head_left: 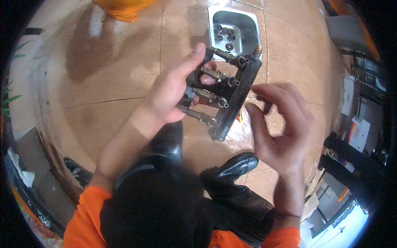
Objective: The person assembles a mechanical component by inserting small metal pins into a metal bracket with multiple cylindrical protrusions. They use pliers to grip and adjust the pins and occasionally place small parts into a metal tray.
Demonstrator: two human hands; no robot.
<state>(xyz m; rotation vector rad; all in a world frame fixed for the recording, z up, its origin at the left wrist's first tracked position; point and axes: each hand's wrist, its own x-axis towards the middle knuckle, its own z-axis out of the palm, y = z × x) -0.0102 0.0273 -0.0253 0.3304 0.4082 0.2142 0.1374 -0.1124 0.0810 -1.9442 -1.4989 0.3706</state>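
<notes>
My left hand (167, 89) is closed around one side of a dark metal manifold (240, 97), held tilted above the floor. Its thumb points up along the near side, and some fingertips show behind, between the parts. Several brass-coloured threaded fittings (204, 95) run side by side across the manifold to its long dark bar. At the bar's upper end is a brass-coloured threaded end (258, 50). Just right of the bar, my right hand (283, 124) has its fingers curled with the thumb and forefinger apart. Nothing shows between them.
A rectangular steel tray (253, 25) stands on the brown tiled floor beyond the manifold, with several small dark round parts (228, 37) inside. Black boots (235, 167) are below my hands. An orange object (124, 9) lies at the far edge. Boxes and dark equipment line the right side.
</notes>
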